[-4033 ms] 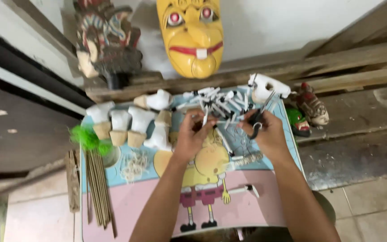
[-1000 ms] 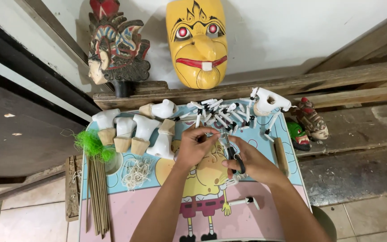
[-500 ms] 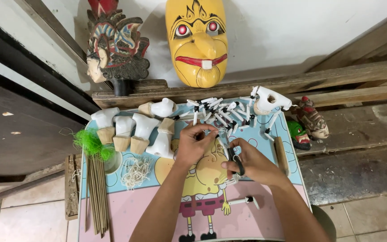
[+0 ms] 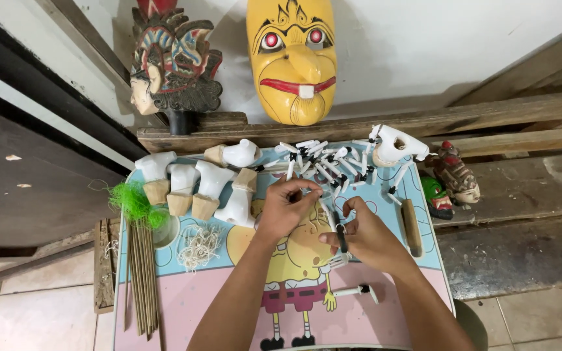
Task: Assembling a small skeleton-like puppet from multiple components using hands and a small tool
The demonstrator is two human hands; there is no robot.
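Both hands [image 4: 323,218] pinch a white stick [image 4: 317,194] between them.

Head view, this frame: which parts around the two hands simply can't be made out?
- What the left hand pinches: a thin pale piece, too small and covered by its own fingers.
- The dark-handled tool in the right hand: its tip is hidden behind the fingers.
- The heap of small white sticks: too small and tangled to count.
- The table: near edge cut off by the frame.
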